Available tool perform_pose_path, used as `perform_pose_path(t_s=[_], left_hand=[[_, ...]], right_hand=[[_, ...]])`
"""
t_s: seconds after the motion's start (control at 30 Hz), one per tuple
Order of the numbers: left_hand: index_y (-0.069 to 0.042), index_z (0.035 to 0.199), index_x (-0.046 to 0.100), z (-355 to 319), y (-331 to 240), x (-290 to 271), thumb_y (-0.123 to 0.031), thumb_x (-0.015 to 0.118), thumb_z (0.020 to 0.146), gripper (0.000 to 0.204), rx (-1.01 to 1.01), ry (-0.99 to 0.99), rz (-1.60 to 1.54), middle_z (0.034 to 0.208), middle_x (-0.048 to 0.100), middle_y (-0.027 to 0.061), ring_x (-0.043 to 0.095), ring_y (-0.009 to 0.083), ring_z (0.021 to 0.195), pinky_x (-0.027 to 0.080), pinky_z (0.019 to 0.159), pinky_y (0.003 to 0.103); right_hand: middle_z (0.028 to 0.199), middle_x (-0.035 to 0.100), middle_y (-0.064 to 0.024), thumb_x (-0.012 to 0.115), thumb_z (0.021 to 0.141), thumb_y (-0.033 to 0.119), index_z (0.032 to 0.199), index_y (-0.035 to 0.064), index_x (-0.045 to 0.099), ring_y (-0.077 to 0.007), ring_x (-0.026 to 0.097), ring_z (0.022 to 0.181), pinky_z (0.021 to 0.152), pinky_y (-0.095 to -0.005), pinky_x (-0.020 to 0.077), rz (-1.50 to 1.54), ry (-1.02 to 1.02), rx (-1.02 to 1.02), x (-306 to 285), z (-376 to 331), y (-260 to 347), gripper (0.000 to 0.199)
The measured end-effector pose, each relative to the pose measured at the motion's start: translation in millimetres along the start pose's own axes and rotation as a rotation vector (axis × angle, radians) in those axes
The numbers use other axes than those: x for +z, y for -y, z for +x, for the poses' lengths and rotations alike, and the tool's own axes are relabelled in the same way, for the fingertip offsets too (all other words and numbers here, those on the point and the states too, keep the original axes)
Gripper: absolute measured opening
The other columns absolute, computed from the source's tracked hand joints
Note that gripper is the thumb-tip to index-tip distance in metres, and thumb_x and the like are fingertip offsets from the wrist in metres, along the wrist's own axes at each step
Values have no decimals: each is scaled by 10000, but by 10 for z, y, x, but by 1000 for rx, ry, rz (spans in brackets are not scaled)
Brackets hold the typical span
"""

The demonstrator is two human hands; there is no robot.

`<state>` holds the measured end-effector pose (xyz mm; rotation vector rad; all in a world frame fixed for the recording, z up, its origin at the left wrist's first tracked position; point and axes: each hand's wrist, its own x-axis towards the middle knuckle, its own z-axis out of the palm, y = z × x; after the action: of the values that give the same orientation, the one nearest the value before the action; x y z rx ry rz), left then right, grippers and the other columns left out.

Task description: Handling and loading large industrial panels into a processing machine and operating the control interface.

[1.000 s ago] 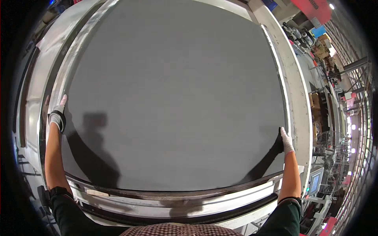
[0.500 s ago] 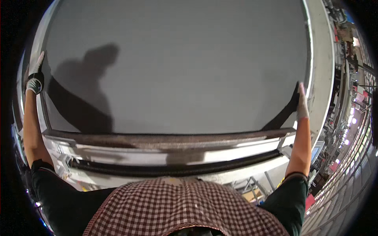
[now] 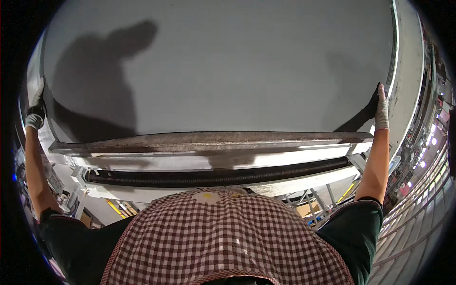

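A broad, flat grey sheet [image 3: 237,80] spans most of the view, inside a white frame. My left hand [image 3: 37,104], in a white glove with a dark band at the wrist, lies along the sheet's left edge. Its fingers are stretched out and pointing away from me. At the right edge, my right hand [image 3: 381,108], in a pale glove, rests with its fingers extended and close together against the sheet's side. Neither hand visibly wraps round anything; the undersides of both are hidden. Arm and body shadows fall across the sheet.
A worn brownish front edge [image 3: 209,140] runs below the sheet. Nearer me are a dark ribbed roller [image 3: 218,178] and a white crossbar [image 3: 156,192]. A white side rail [image 3: 409,66] stands at the right. Metal legs [image 3: 317,202] and yellow floor lines show beneath.
The view has shifted, so the sheet's front edge sits higher in the picture. My left hand has come nearer to that front edge; my right hand has come slightly nearer too.
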<state>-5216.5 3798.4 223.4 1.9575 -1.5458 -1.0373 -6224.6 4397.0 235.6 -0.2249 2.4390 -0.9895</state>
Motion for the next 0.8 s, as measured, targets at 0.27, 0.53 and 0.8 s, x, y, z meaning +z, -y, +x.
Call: perform_pose_path(t_s=[0.27,0.53,0.8], left_hand=[[-31,1378,489,493,9,-695,-385,560,940,567,31,37,375,1297,568,92,540,198,1113,396,996,304],[-51,1469,362,-229,-16,-119,-277,477,1014,521,44,54,153,1469,428,75,413,208,1326,302,1128,325],[-2,1329,465,6,366,-291,-314,488,1000,454,-18,81,83,1283,512,113,476,214,1147,356,998,338]], right_hand=[[1077,634,-67,763,754,558,1139,-4,653,-174,601,940,865,-325,482,143,15,45,329,307,40,690],[1124,653,-107,668,798,622,1193,-69,626,-192,587,1009,922,-303,432,-215,-149,-177,239,77,-144,797],[1194,643,-132,626,823,641,1243,-55,597,-195,572,1097,996,-304,397,-118,-228,-253,165,-72,-260,813]])
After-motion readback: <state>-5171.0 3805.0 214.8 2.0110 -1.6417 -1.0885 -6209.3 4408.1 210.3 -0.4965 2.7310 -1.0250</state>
